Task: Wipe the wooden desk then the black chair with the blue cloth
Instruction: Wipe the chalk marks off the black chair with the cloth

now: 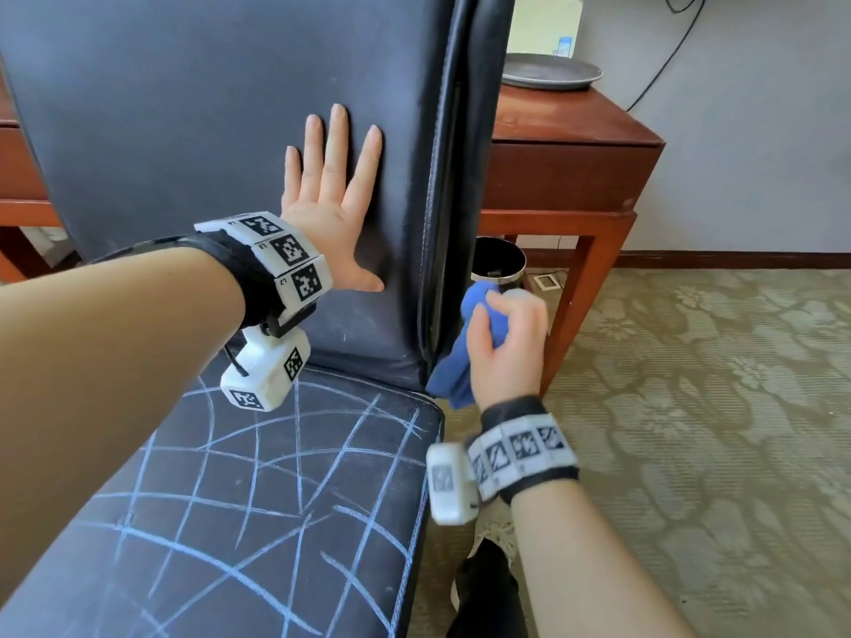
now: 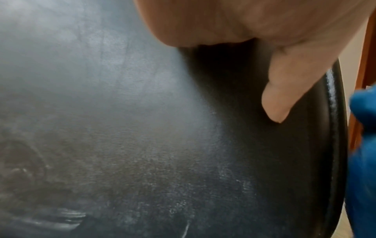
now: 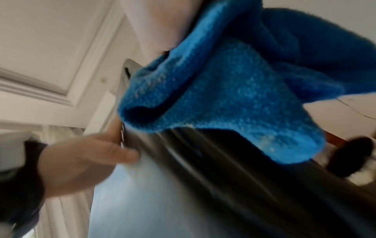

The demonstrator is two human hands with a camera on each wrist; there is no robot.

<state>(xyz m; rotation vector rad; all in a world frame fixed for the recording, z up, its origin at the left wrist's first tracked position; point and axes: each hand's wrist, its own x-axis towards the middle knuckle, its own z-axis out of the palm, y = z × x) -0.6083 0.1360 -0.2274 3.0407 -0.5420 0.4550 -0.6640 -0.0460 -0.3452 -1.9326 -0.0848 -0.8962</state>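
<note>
The black chair (image 1: 184,131) fills the left of the head view, its seat (image 1: 258,499) crossed with white chalk lines. My left hand (image 1: 331,186) lies flat on the backrest with fingers straight and spread; its thumb (image 2: 282,99) rests on the leather (image 2: 122,128). My right hand (image 1: 506,347) grips the bunched blue cloth (image 1: 460,361) against the backrest's right edge, low down near the seat. The cloth (image 3: 234,90) hangs from that hand over the dark chair edge (image 3: 203,177), and it shows at the right border as blue cloth (image 2: 364,145). The wooden desk (image 1: 566,126) stands behind the chair.
A grey plate (image 1: 552,71) and a pale box (image 1: 545,25) sit on the desk. A round black bin (image 1: 499,262) stands under the desk beside the chair. Patterned carpet (image 1: 714,407) stretches to the right. My dark trouser leg (image 1: 488,591) is by the seat's right side.
</note>
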